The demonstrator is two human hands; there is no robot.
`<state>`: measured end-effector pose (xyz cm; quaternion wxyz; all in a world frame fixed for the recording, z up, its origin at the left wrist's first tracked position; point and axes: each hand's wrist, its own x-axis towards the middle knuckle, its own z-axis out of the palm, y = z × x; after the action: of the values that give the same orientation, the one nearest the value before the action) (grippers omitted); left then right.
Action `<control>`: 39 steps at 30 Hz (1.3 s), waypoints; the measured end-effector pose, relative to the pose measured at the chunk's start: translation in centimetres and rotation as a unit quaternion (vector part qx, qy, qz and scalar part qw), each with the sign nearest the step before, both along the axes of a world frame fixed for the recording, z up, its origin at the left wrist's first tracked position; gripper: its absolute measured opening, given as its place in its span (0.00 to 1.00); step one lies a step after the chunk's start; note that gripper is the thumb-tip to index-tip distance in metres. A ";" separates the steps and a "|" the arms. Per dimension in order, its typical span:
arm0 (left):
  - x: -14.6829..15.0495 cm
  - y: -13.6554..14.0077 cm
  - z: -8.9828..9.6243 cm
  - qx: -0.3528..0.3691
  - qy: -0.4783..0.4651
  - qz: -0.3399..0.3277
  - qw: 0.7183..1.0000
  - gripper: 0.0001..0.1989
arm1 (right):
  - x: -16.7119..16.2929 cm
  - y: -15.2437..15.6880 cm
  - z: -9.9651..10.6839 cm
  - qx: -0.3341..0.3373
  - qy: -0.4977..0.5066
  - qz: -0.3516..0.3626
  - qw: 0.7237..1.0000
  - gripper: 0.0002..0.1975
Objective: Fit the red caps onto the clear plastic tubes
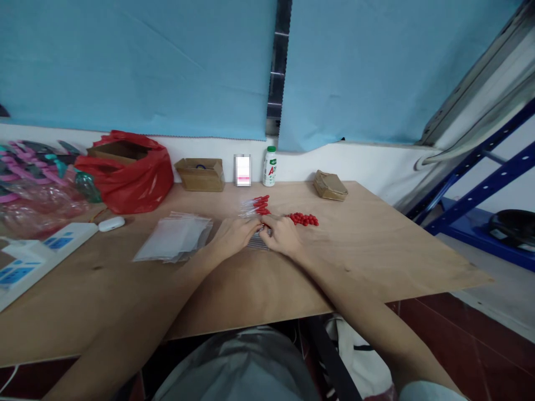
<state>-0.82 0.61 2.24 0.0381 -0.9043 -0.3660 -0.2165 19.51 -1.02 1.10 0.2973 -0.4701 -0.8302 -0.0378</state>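
Observation:
Above the middle of the table, my left hand (236,234) and my right hand (285,234) meet at the fingertips. Both are closed in a pinch, and a small reddish bit shows between them, too small to name. Under and between the hands lie several thin clear tubes (258,243), partly covered by the fingers. Just beyond them is a bunch of clear tubes with red ends (256,206). A pile of small red caps (305,219) sits right beside my right hand. To the left of my left hand lies a stack of clear plastic bags (173,238).
On the left are a power strip (50,253), a white earphone case (111,224), a red plastic bag (129,184) and clear bottles. Along the wall stand an open cardboard box (200,175), a phone (243,170), a white bottle (270,167) and a brown packet (330,185).

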 end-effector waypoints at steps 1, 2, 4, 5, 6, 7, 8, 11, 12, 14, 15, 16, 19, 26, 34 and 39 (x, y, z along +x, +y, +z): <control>0.0 0.0 0.0 0.002 -0.001 -0.003 1.000 0.18 | 0.0 0.1 -0.1 0.006 0.004 0.006 1.000 0.07; 0.0 0.1 0.1 0.003 -0.001 -0.006 1.000 0.18 | 0.0 0.1 -0.2 0.011 0.006 0.009 1.000 0.07; -0.1 0.2 0.1 0.004 0.003 -0.014 1.000 0.19 | 0.0 0.1 -0.3 0.014 0.006 0.014 1.000 0.07; -0.2 0.3 0.2 0.005 0.006 -0.017 1.000 0.18 | 0.0 0.1 -0.3 0.015 0.005 0.015 1.000 0.07; -0.2 0.3 0.2 0.009 0.008 -0.020 1.000 0.18 | 0.0 0.1 -0.4 0.016 0.004 0.017 1.000 0.07; -0.2 0.4 0.2 0.013 0.010 -0.023 1.000 0.19 | 0.0 0.1 -0.4 0.017 0.001 0.018 1.000 0.07; -0.3 0.5 0.2 0.018 0.013 -0.026 0.999 0.19 | 0.0 0.1 -0.4 0.019 -0.001 0.019 1.000 0.07; -0.4 0.6 0.4 0.029 0.025 -0.032 0.999 0.19 | 0.0 0.2 -0.5 0.022 -0.007 0.021 1.000 0.07; -0.5 0.6 0.5 0.029 0.028 -0.035 0.999 0.19 | 0.1 0.2 -0.5 0.021 -0.008 0.026 0.999 0.07; -0.6 0.6 0.7 0.027 0.028 -0.042 0.998 0.20 | 0.3 0.2 -0.5 0.015 -0.005 0.043 0.999 0.07; -0.7 0.5 0.8 0.024 0.024 -0.045 0.998 0.20 | 0.4 0.2 -0.4 0.010 0.002 0.056 0.998 0.07; -0.8 0.5 0.8 0.017 0.015 -0.047 0.999 0.21 | 0.5 0.2 -0.4 0.004 0.015 0.070 0.997 0.07; -0.8 0.4 0.7 -0.020 -0.049 -0.019 0.998 0.20 | 0.7 0.3 -0.2 -0.019 0.105 0.096 0.990 0.09; 1.2 0.3 -0.9 -0.169 -0.335 -0.041 0.926 0.14 | 1.1 1.6 -0.2 -0.057 0.359 0.086 0.927 0.21; 2.1 0.4 -1.4 -0.227 -0.488 -0.076 0.840 0.16 | 0.3 1.2 -0.3 -0.170 0.283 0.214 0.920 0.17; 1.4 0.6 -1.4 -0.239 -0.475 -0.081 0.843 0.22 | 0.6 1.2 -0.2 -0.116 0.186 0.155 0.963 0.18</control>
<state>0.61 1.25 0.85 -0.3754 -0.6984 -0.3047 -0.5278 20.08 0.15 0.91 0.3923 -0.3654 -0.8216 0.1937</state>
